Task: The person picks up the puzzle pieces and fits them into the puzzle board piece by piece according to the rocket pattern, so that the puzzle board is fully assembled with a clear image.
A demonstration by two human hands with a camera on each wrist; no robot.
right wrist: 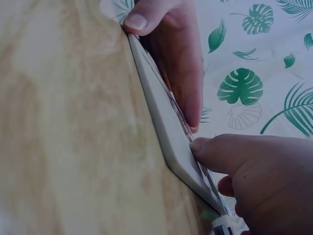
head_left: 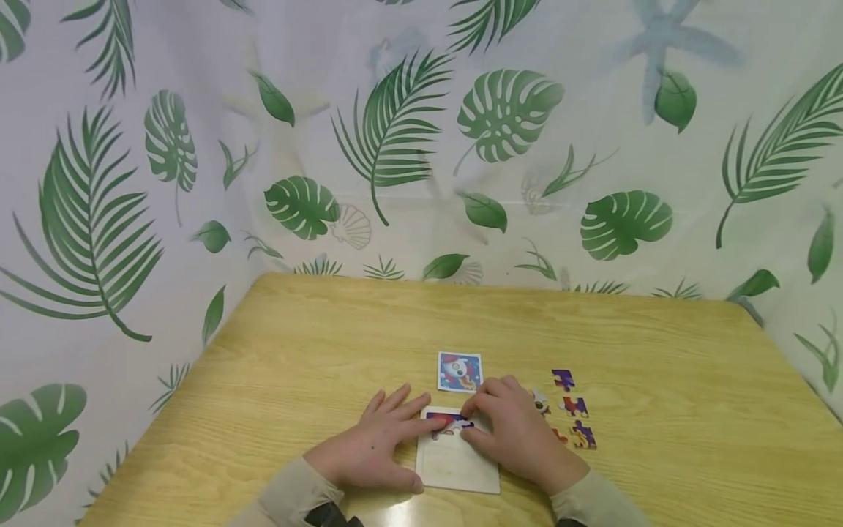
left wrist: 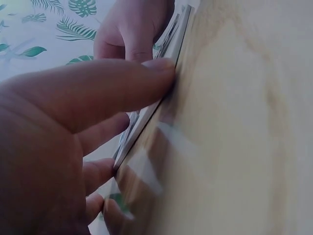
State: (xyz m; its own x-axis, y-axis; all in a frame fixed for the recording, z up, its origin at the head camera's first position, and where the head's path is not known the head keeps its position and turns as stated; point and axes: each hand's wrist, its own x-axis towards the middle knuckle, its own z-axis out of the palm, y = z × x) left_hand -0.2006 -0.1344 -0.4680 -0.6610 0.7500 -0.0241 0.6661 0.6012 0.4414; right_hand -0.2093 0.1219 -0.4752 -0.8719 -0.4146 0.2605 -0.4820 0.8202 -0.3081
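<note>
A pale square puzzle board (head_left: 459, 468) lies flat on the table, with a few joined puzzle pieces (head_left: 437, 417) along its far edge, red, purple and white. My left hand (head_left: 378, 444) spreads its fingers at the board's left side, index fingertip on the pieces. In the left wrist view its thumb (left wrist: 151, 73) is at the board's near edge. My right hand (head_left: 510, 432) bends over the far right corner, thumb and index finger pinching a white and purple puzzle piece (head_left: 465, 423) set among the others. In the right wrist view the right thumb (right wrist: 210, 149) overlaps the board's face.
A small square picture card (head_left: 459, 372) with a white cartoon figure on blue lies just beyond the board. Several loose puzzle pieces (head_left: 575, 407) are at the right, some partly hidden by the right hand. A leaf-print curtain (head_left: 421, 146) hangs behind the wooden table (head_left: 316, 344).
</note>
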